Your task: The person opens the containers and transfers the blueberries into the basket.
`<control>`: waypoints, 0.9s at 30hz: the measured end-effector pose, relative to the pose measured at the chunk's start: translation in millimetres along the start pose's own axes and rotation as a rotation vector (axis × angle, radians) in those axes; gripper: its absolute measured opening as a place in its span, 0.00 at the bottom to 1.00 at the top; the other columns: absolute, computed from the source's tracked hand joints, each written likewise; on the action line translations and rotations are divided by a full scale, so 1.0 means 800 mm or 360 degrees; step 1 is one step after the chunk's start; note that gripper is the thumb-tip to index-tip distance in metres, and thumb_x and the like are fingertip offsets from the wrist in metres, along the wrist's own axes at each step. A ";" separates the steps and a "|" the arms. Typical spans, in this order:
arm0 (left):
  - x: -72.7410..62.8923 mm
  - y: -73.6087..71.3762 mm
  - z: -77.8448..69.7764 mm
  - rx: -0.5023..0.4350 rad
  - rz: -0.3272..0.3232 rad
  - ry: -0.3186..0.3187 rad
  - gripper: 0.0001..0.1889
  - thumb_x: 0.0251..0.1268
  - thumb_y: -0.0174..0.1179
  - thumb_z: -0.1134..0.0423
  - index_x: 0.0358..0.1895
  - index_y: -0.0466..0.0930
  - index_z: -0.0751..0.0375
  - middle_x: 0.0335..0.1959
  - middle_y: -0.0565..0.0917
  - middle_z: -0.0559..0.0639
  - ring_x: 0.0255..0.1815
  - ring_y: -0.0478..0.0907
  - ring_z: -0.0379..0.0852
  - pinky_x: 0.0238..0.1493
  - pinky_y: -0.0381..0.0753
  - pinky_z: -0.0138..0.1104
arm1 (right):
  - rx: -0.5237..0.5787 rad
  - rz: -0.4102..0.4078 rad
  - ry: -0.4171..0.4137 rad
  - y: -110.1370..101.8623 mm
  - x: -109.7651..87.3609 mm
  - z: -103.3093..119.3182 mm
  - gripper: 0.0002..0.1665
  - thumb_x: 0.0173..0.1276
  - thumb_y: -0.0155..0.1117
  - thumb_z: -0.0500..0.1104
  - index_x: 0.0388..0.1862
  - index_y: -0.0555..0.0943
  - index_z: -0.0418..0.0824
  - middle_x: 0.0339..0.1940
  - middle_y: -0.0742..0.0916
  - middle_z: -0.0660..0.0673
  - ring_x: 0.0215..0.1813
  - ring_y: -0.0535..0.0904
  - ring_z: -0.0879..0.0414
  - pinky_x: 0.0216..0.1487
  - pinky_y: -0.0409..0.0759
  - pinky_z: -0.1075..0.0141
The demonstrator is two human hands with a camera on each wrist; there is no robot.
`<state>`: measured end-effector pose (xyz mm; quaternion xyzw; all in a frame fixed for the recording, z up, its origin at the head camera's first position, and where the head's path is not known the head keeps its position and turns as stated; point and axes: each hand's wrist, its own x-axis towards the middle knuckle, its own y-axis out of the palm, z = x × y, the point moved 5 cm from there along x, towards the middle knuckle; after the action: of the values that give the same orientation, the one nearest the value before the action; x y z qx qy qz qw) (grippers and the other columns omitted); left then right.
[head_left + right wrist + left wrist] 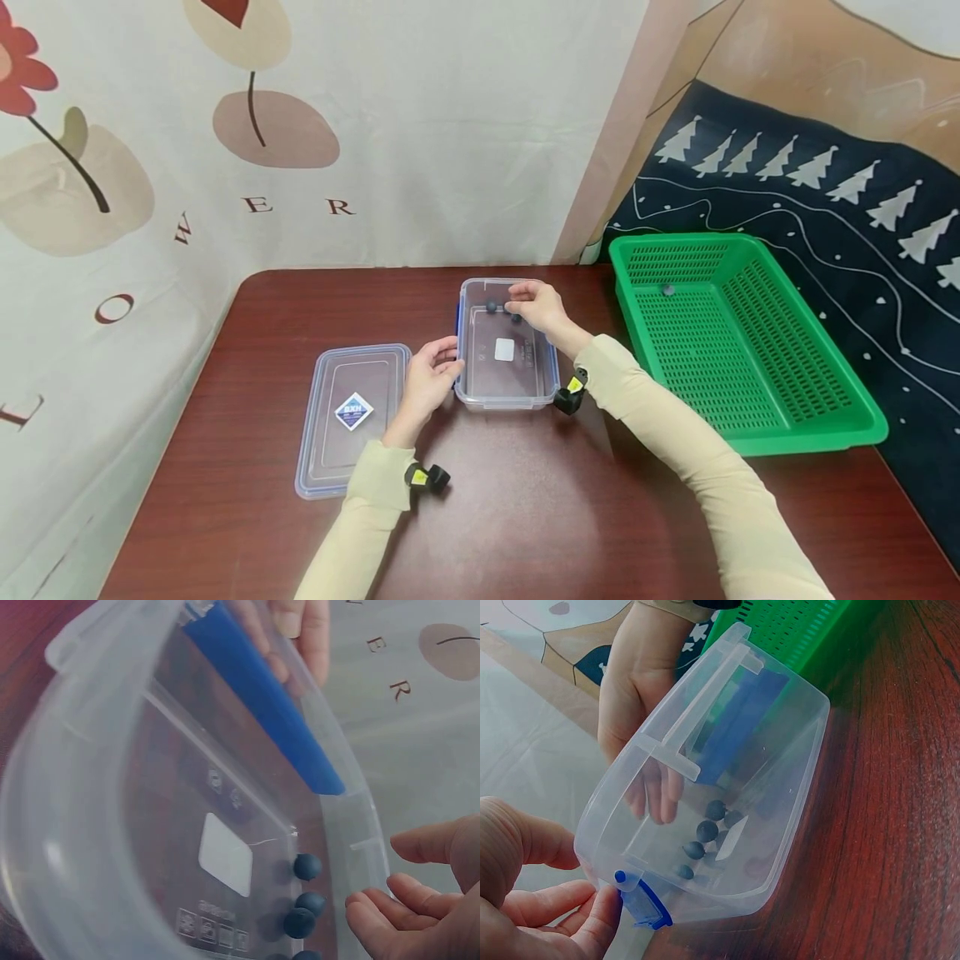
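Observation:
A clear plastic container [542, 377] with blue side latches stands uncovered on the table. On its bottom, toward the far end, lie several dark blue balls [298, 922] that look like blueberries. My left hand [427, 383] rests at the container's left side; in the left wrist view its fingertips touch the wall and a blue latch [651, 902]. My right hand [542, 310] hovers over the far right of the container. Its fingers are loosely bent and apart, with nothing seen between them in the right wrist view.
The transparent lid [318, 433] lies flat on the brown table [510, 492], left of the container. At the right stands a green perforated basket [825, 437] with one small greyish ball [668, 290] inside. Printed cloth [450, 167] hangs behind the table.

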<state>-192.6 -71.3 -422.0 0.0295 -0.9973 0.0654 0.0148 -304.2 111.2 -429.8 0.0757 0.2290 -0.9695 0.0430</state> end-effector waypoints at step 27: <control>0.001 0.000 0.003 -0.0041 0.0019 0.0011 0.19 0.55 0.52 0.83 0.52 0.69 0.86 0.47 0.75 0.78 0.50 0.73 0.68 0.47 0.77 0.25 | -0.0188 -0.0075 0.0072 0.023 -0.003 -0.009 0.21 0.60 0.63 0.34 0.54 0.76 0.32 0.52 0.81 0.35 0.54 0.75 0.46 0.53 0.76 0.58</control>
<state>-193.7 -72.0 -424.7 0.0232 -0.9982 0.0526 0.0182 -299.0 98.0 -443.7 0.0896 0.2885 -0.9531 0.0194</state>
